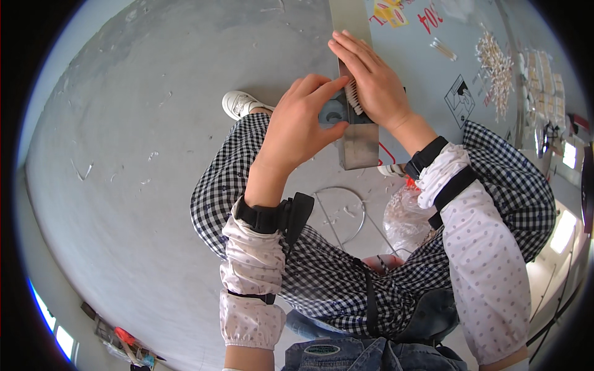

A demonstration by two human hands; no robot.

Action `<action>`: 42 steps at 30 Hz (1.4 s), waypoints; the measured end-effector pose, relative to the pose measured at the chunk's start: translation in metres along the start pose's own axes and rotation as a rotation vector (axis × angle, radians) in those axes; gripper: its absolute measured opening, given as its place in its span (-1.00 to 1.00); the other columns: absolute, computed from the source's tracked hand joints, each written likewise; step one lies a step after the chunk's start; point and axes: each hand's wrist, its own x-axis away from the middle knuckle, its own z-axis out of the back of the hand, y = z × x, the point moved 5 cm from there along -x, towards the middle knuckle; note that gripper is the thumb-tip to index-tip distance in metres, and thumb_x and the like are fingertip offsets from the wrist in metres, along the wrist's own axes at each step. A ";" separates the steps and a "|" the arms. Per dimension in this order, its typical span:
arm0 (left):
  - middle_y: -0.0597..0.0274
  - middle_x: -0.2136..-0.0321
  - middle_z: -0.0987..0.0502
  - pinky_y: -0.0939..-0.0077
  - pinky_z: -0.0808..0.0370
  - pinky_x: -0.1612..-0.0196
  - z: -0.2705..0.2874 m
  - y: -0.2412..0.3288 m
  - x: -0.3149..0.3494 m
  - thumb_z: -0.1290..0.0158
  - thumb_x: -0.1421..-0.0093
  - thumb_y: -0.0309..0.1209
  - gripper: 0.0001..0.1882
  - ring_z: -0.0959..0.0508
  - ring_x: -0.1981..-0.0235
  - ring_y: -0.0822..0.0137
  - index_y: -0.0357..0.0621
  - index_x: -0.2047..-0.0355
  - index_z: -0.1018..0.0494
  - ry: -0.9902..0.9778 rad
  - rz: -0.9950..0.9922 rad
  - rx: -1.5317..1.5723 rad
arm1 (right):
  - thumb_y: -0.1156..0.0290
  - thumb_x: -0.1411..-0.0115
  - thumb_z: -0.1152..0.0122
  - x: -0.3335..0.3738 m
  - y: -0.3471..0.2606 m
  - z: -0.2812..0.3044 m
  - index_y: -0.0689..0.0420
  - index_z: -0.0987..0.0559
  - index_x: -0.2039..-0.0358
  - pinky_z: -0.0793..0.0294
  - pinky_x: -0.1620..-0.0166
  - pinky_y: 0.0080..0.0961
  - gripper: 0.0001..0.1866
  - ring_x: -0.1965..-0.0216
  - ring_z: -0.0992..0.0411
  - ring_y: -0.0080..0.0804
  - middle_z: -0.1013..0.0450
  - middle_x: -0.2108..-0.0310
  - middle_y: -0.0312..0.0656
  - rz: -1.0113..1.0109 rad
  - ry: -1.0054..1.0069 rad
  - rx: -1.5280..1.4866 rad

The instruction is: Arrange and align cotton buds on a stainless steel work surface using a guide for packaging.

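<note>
I've got the left hand (303,127) pinching a grey part (332,113) against the steel bar (359,139), right hand (371,80) gripping a brush (352,96) on it; a hard stroke could knock the part loose.

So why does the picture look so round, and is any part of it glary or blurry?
Head view: it is a fisheye picture, so the frame is a circle with black corners and the floor bulges. Light is soft daylight, with blown-out bright patches at the right rim. The left hand, right hand and small brush are sharp; things near the rim look smeared.
</note>
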 end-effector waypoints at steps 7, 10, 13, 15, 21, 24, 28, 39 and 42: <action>0.15 0.07 -0.46 0.35 -0.47 0.00 -0.002 0.001 0.001 -0.28 0.06 -0.53 -0.33 -0.50 0.09 0.15 -0.14 -0.14 -0.43 -0.049 0.028 0.039 | 0.52 -0.20 -0.07 0.005 -0.004 -0.002 0.13 -0.41 -0.16 -0.37 -0.25 -0.28 -0.52 -0.25 -0.30 -0.19 -0.34 -0.22 -0.18 -0.099 0.074 0.035; 0.10 0.10 -0.46 0.31 -0.48 0.02 -0.005 0.000 0.001 -0.28 0.09 -0.54 -0.32 -0.49 0.08 0.08 -0.14 -0.12 -0.43 -0.049 0.074 0.106 | 0.54 -0.19 -0.06 0.008 -0.006 -0.003 0.15 -0.41 -0.16 -0.37 -0.24 -0.28 -0.52 -0.24 -0.31 -0.16 -0.34 -0.22 -0.15 -0.137 0.097 0.044; 0.08 0.08 -0.46 0.31 -0.49 0.03 -0.005 0.000 0.000 -0.28 0.08 -0.54 -0.32 -0.50 0.08 0.07 -0.16 -0.14 -0.42 -0.058 0.077 0.113 | 0.56 -0.19 -0.04 0.012 -0.009 -0.004 0.19 -0.39 -0.17 -0.36 -0.25 -0.27 -0.52 -0.25 -0.30 -0.12 -0.33 -0.22 -0.10 -0.212 0.123 0.048; 0.11 0.07 -0.45 0.34 -0.48 0.03 -0.005 -0.001 0.000 -0.28 0.06 -0.54 -0.32 -0.51 0.09 0.11 -0.15 -0.15 -0.42 -0.057 0.074 0.101 | 0.57 -0.20 -0.03 0.015 -0.014 -0.003 0.21 -0.39 -0.17 -0.35 -0.25 -0.26 -0.52 -0.26 -0.29 -0.10 -0.33 -0.22 -0.08 -0.259 0.139 0.042; 0.14 0.07 -0.44 0.36 -0.48 0.03 -0.005 -0.001 -0.001 -0.26 0.05 -0.56 -0.32 -0.52 0.11 0.15 -0.12 -0.16 -0.42 -0.057 0.089 0.078 | 0.59 -0.23 0.00 0.021 -0.030 -0.002 0.22 -0.33 -0.21 -0.27 -0.30 -0.22 -0.50 -0.30 -0.22 -0.01 -0.27 -0.26 0.00 -0.400 0.170 -0.061; 0.15 0.07 -0.44 0.36 -0.48 0.03 -0.005 -0.002 -0.003 -0.26 0.06 -0.56 -0.33 -0.52 0.13 0.14 -0.11 -0.15 -0.43 -0.067 0.114 0.090 | 0.61 -0.22 -0.02 0.020 -0.028 -0.003 0.22 -0.32 -0.23 -0.26 -0.30 -0.21 -0.48 -0.31 -0.20 -0.01 -0.26 -0.27 0.00 -0.430 0.192 -0.105; 0.13 0.08 -0.44 0.37 -0.47 0.03 -0.005 -0.003 -0.005 -0.26 0.07 -0.57 -0.33 -0.51 0.12 0.13 -0.15 -0.14 -0.43 -0.073 0.124 0.113 | 0.65 -0.23 0.01 0.017 -0.030 -0.004 0.23 -0.31 -0.24 -0.26 -0.30 -0.22 -0.47 -0.30 -0.22 -0.01 -0.26 -0.27 0.00 -0.388 0.217 -0.223; 0.38 0.71 -0.41 0.64 -0.31 0.66 -0.007 -0.043 0.005 -0.34 -0.07 -0.06 -0.47 -0.39 0.73 0.56 -0.38 0.35 -0.53 0.025 0.717 0.433 | 0.22 -0.49 0.23 0.041 -0.014 0.012 0.31 -0.23 -0.29 -0.10 -0.39 -0.24 -0.49 -0.36 -0.13 -0.19 -0.17 -0.32 0.05 -0.770 0.560 -1.077; 0.45 0.72 -0.38 0.70 -0.19 0.72 -0.012 -0.034 0.004 -0.32 -0.11 -0.07 -0.51 -0.28 0.78 0.65 -0.34 0.34 -0.53 0.049 0.719 0.366 | 0.15 -0.49 0.25 0.043 -0.020 0.009 0.33 -0.22 -0.28 -0.11 -0.39 -0.27 -0.45 -0.36 -0.13 -0.17 -0.16 -0.32 0.06 -0.783 0.576 -1.167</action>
